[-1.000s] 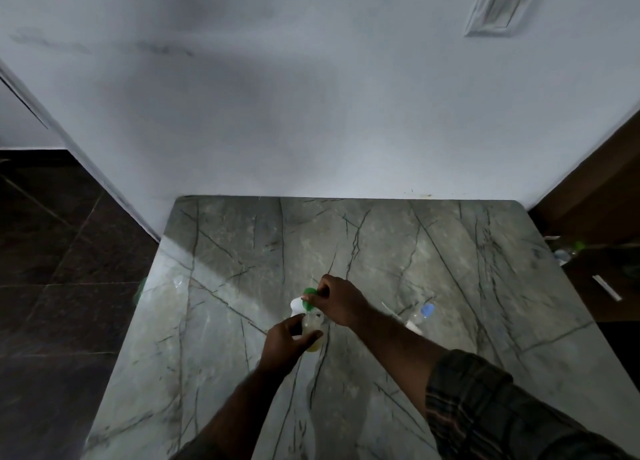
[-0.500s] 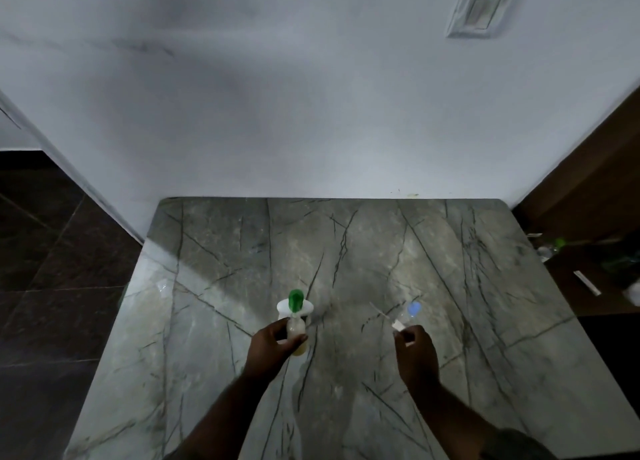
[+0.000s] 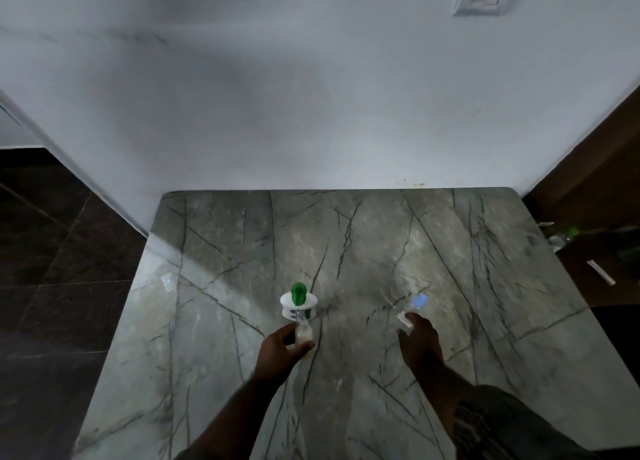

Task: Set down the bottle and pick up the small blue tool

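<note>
Left hand (image 3: 282, 350) grips small clear bottle (image 3: 304, 335); right hand (image 3: 420, 343) relaxed, touching blurred blue-capped bottle (image 3: 414, 307); veined marble table (image 3: 450, 251).

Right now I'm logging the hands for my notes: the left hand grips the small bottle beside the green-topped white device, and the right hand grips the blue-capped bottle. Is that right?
Not quite. The head view shows the right hand only reaching toward the blue-capped bottle, fingers extended at its near end, not gripping it. The rest stands: the left hand grips the small bottle beside the green-topped white device.
</note>
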